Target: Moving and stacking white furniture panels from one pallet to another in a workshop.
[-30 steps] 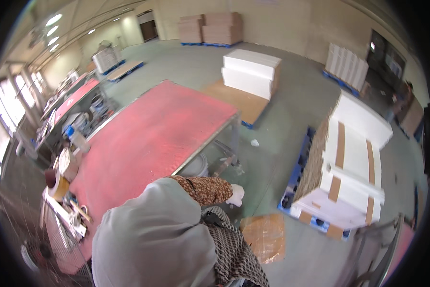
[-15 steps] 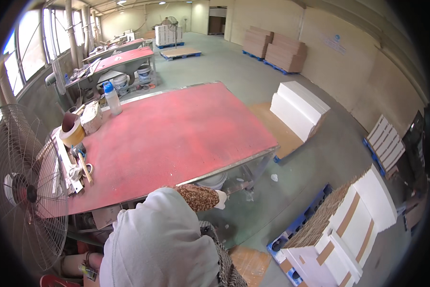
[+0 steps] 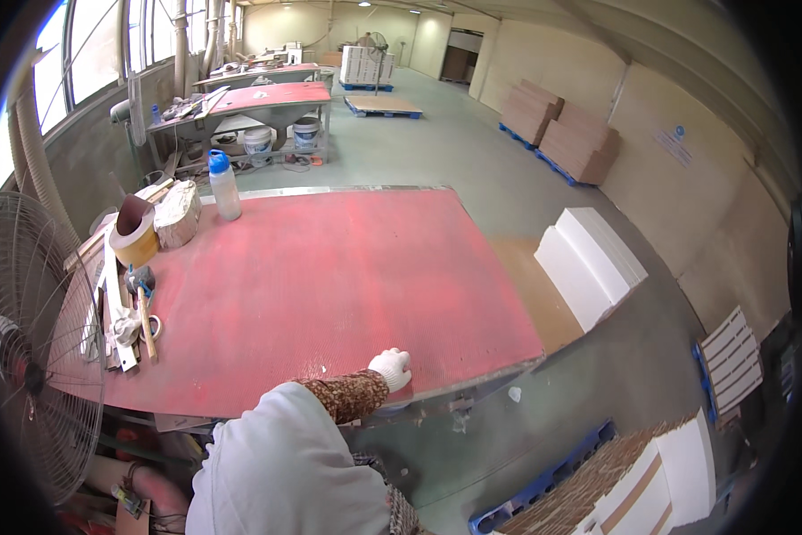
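Closest to the camera is a pale grey hump of cloth (image 3: 285, 473), and a patterned brown sleeve (image 3: 347, 395) comes out from under it. At the end of that sleeve is a white-gloved hand (image 3: 392, 367), which looks like the right hand, though I can't be fully sure which arm it is. It rests flat on the near edge of the red table (image 3: 329, 285), close to the near right corner, fingers curled down onto the surface. It isn't pinching or holding anything that I can see; it's just pressed on the tabletop. The other hand isn't in the shot.

Everything loose on the table is well apart from the glove, over on the left edge: a hammer (image 3: 144, 303) lying among some flat strips and scraps, then further back a big tape roll (image 3: 135, 236), a lumpy pale block (image 3: 178, 214) just beside it, and a clear bottle with a blue cap (image 3: 224, 185) standing upright near the far left corner.

Off the left side stands a big wire fan (image 3: 26, 348). To the right, on the floor, a stack of white boards (image 3: 588, 263); nearer right, more stacked boards on a blue pallet (image 3: 543, 486). Way back are more red tables (image 3: 267, 94) and brown board stacks (image 3: 561, 134) along the wall.
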A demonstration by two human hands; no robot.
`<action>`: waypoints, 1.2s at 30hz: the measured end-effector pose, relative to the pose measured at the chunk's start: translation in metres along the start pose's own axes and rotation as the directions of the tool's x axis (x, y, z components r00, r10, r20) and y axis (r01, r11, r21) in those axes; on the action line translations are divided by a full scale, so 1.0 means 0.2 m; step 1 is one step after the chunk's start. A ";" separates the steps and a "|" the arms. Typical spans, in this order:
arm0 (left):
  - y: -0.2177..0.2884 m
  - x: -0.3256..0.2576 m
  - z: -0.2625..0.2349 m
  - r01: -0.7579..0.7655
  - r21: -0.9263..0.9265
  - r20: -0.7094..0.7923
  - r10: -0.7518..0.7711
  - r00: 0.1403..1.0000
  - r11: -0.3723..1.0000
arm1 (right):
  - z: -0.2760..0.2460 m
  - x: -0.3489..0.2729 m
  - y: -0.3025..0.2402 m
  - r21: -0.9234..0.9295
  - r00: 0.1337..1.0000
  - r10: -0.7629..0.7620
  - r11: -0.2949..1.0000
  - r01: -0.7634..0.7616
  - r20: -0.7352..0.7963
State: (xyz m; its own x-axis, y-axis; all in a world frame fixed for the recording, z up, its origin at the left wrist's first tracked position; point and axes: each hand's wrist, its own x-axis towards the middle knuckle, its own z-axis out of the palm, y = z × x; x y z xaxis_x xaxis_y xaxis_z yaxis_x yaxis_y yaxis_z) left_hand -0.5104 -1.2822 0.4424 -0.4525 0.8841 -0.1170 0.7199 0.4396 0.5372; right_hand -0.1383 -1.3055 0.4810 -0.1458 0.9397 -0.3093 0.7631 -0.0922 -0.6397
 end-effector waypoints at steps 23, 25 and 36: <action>-0.90 0.09 -0.38 0.494 0.133 -0.532 -0.358 0.767 0.860 | 0.29 0.75 -0.77 -0.184 0.962 -0.210 0.953 0.241 0.173; -0.92 0.09 -0.34 0.524 0.129 -0.529 -0.388 0.755 0.842 | 0.35 0.77 -0.83 -0.195 0.956 -0.217 0.947 0.255 0.196; -0.86 0.06 -0.46 0.428 -0.030 -0.444 -0.396 0.804 0.903 | 0.58 0.85 -0.98 -0.269 0.826 -0.309 0.841 0.469 0.471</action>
State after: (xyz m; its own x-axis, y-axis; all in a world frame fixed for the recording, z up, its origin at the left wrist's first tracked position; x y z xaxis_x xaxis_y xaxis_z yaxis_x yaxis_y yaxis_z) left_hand -0.6878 -1.3613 0.4262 -0.8824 0.4661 0.0639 0.4406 0.7710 0.4599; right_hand -0.3858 -1.1657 0.4711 -0.6532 0.6496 -0.3890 0.7431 0.4514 -0.4940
